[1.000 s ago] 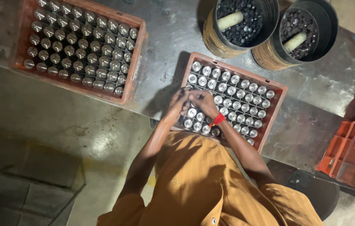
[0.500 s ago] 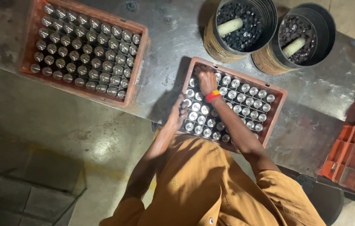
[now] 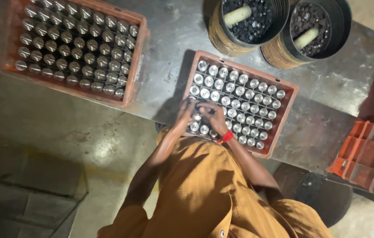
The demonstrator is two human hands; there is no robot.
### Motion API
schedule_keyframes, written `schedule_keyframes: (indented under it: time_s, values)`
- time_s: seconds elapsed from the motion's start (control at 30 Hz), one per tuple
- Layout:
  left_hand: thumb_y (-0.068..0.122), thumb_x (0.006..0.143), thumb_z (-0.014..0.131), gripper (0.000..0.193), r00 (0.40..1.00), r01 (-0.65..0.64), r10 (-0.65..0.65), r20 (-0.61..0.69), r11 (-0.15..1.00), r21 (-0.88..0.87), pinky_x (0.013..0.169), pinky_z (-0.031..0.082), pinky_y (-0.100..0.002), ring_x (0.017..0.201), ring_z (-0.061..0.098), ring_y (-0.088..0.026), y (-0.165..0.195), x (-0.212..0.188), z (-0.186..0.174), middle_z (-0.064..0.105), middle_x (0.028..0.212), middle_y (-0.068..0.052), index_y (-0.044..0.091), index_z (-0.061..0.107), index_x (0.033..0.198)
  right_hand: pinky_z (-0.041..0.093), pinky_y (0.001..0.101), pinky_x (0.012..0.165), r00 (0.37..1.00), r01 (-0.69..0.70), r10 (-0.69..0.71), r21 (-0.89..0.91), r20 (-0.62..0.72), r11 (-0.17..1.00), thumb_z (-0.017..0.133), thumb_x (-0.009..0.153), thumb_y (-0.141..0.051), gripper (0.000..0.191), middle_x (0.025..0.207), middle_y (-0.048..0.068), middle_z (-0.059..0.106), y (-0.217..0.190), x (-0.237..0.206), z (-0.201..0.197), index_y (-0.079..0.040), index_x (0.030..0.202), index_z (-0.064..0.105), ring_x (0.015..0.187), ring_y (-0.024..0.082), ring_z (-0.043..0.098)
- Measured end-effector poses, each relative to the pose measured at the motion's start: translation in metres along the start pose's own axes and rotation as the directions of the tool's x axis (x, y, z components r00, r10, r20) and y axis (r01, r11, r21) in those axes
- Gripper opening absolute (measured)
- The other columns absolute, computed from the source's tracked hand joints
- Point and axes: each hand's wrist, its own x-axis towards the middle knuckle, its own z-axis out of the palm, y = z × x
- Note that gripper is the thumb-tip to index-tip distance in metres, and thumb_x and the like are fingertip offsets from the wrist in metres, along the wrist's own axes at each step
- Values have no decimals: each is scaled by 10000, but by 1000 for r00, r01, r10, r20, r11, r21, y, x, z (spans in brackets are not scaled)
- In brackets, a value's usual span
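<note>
A red-brown crate (image 3: 289,109) of upright bottles with silvery tops (image 3: 240,94) lies on the metal table in front of me. Both hands meet over its near left corner. My left hand (image 3: 185,116) rests on the bottles at the crate's edge, fingers curled around one bottle top. My right hand (image 3: 212,115), with a red band at the wrist (image 3: 226,137), is pinched on a small dark cap right beside the left fingers. The bottles under the hands are hidden.
A second red crate (image 3: 135,53) full of metal-topped bottles sits at the far left of the grey table (image 3: 169,39). Two round tubs (image 3: 222,31) (image 3: 341,26) of dark caps, each with a pale cylinder, stand behind. Stacked orange crates (image 3: 367,154) are at the right.
My right hand has drawn back from the middle of the crate to its near left corner, joining the left hand. The left hand stayed at the crate's edge.
</note>
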Motion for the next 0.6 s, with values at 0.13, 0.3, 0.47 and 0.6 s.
schedule_keyframes:
  time_s: [0.13,0.3,0.47,0.6]
  values:
    - [342,1014,605,287,998,2,27,63,904,-427,491,378,-251,570,494,-89,-17,1,-21,557,796,-3,98,558,1156,498,259,721,993,-105,104,-8,-63,994,817,880,-130,212,874,-8,717,7,-25,3,-51,1074,782,782,74,588]
    - [381,1031,604,280,979,-54,122,166,929,-365,392,268,-207,475,413,-42,-13,-21,-47,534,732,33,103,593,1059,517,305,742,990,133,-125,-181,59,974,805,855,-119,180,911,79,741,3,-52,10,-46,1015,767,815,177,648]
    - [379,1079,596,312,988,-114,138,66,952,-285,412,276,-212,500,417,-43,-6,-32,-41,500,741,40,66,598,1083,504,397,693,954,294,-283,-459,95,838,768,866,-102,131,917,196,721,-8,-42,23,-14,963,773,781,366,674]
    - [367,1030,580,269,995,-68,84,61,971,-229,423,297,-214,520,434,-50,0,-35,-32,537,754,26,145,637,1171,499,352,646,996,-26,62,-435,67,900,793,901,-176,165,796,163,710,-13,-36,23,-29,975,783,672,248,658]
